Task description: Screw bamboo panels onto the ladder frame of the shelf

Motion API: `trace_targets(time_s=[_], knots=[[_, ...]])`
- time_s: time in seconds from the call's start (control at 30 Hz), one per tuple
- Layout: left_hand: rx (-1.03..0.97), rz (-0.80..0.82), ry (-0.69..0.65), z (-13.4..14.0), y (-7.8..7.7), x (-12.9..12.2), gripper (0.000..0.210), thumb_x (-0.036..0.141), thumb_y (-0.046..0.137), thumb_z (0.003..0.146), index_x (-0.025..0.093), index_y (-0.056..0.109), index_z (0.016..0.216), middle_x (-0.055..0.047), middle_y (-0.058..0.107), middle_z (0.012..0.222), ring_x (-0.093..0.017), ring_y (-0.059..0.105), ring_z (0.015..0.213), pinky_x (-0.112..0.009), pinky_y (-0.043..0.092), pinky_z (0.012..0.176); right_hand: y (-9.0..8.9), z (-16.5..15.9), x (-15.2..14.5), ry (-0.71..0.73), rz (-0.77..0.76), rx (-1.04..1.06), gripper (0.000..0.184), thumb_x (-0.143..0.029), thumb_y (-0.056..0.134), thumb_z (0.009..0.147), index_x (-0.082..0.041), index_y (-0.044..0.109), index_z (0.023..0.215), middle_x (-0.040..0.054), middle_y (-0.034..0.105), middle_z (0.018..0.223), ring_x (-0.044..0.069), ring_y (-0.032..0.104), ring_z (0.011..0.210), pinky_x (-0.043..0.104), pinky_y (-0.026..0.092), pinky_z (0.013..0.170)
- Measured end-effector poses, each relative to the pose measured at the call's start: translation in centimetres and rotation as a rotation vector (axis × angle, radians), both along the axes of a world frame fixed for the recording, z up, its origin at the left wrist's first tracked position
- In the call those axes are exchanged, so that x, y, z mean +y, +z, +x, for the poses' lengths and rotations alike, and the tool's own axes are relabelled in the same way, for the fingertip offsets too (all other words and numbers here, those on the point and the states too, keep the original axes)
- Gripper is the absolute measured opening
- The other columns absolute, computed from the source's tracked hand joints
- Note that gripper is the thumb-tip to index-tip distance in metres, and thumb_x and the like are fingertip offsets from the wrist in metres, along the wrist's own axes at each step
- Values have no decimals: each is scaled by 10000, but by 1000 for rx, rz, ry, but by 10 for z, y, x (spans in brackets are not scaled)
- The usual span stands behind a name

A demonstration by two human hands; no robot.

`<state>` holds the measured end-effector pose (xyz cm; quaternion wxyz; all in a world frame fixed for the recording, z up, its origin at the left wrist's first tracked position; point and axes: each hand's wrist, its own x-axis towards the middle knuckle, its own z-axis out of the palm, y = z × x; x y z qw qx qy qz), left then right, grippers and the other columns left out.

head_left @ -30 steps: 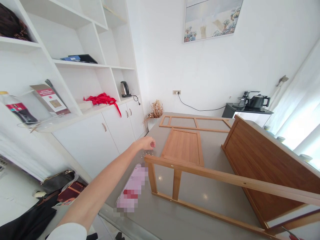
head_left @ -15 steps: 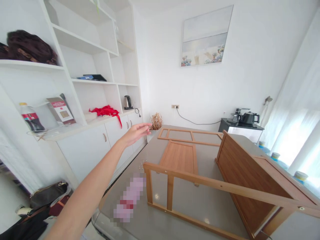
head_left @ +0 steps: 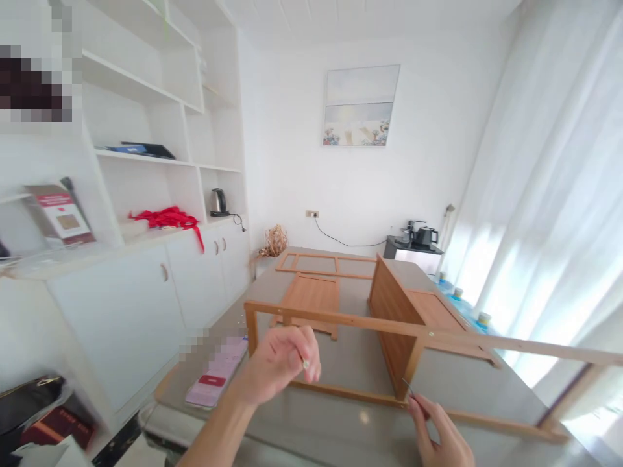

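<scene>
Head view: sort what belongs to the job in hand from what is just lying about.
Likely part of the job:
small pale piece, in the left hand
thin metal tool, in the right hand
standing wooden frame
upright wooden panel
flat wooden panel

Apparently just lying about:
red cloth
silver kettle
carton
black kettle

Looks from head height above the near edge of the grey table (head_left: pixel 353 299), facing forward and down across its top toward the white wall (head_left: pixel 418 162) behind its far end. Catches the left hand (head_left: pixel 280 363) and right hand (head_left: pixel 438 433) at close range over the table's near part. Also takes in the white shelving unit (head_left: pixel 139 120) left of the table, the curtain (head_left: pixel 549 194) right of it, and the framed painting (head_left: pixel 360 107) high beyond it.
</scene>
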<state>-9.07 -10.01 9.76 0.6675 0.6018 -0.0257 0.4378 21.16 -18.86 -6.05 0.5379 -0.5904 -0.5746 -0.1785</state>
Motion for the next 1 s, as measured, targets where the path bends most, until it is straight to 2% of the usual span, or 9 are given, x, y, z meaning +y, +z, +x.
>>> trace_targets(time_s=[0.07, 0.13, 0.2, 0.3, 0.4, 0.6, 0.73, 1.0], knots=[[142, -49, -48, 37, -40, -17, 132, 368, 687, 889, 266, 765, 917, -25, 562, 796, -121, 596, 631, -325, 486, 664, 1, 1, -3, 11, -6, -9, 185, -399, 577, 949, -257, 696, 942, 2, 746, 776, 158, 708, 621, 223, 574, 603], [282, -87, -48, 75, -72, -26, 193, 394, 690, 882, 247, 769, 981, -39, 606, 825, -141, 613, 691, -339, 474, 731, -1, 2, -5, 41, -31, 8, 159, -347, 566, 963, -240, 683, 970, -1, 735, 753, 149, 700, 617, 226, 571, 628], [370, -151, 9, 107, -96, -27, 237, 426, 690, 877, 224, 759, 980, -34, 633, 774, -150, 596, 749, -324, 454, 779, -4, 2, -7, 67, -72, 36, 147, -314, 554, 972, -222, 669, 969, -3, 722, 744, 132, 683, 611, 218, 555, 627], [319, -343, 140, 140, -117, -16, 261, 445, 718, 845, 205, 720, 947, -2, 598, 719, -124, 536, 708, -280, 431, 726, -9, 2, -10, 92, -122, 55, 144, -268, 517, 988, -210, 645, 955, -9, 681, 705, 126, 657, 618, 227, 528, 639], [269, -423, 156, 153, -126, -6, 305, 442, 707, 859, 173, 699, 1000, 8, 570, 730, -102, 513, 695, -262, 427, 733, -11, 2, -11, 139, -118, 21, 109, -209, 515, 985, -211, 624, 992, -11, 664, 721, 123, 637, 647, 243, 511, 679], [287, -386, 67, 149, -136, -9, 314, 406, 666, 906, 139, 681, 1069, -9, 586, 766, -112, 545, 736, -290, 446, 791, -7, 3, -9, 226, -114, -72, 183, -122, 525, 964, -223, 602, 1096, 18, 665, 816, 138, 603, 730, 269, 483, 706], [304, -341, 116, 147, -136, -11, 239, 367, 672, 907, 155, 660, 1017, 0, 590, 753, -111, 543, 734, -283, 439, 773, -6, 3, -8, 243, -121, -76, 203, -110, 539, 954, -229, 603, 1105, 20, 663, 832, 144, 603, 746, 276, 481, 715], [325, -312, 70, 147, -138, -11, 211, 354, 645, 928, 160, 653, 1011, 8, 573, 742, -107, 540, 740, -281, 423, 790, -10, 5, -8, 219, -109, -69, 201, -99, 543, 954, -218, 603, 1105, 16, 657, 812, 136, 597, 733, 270, 470, 697]])
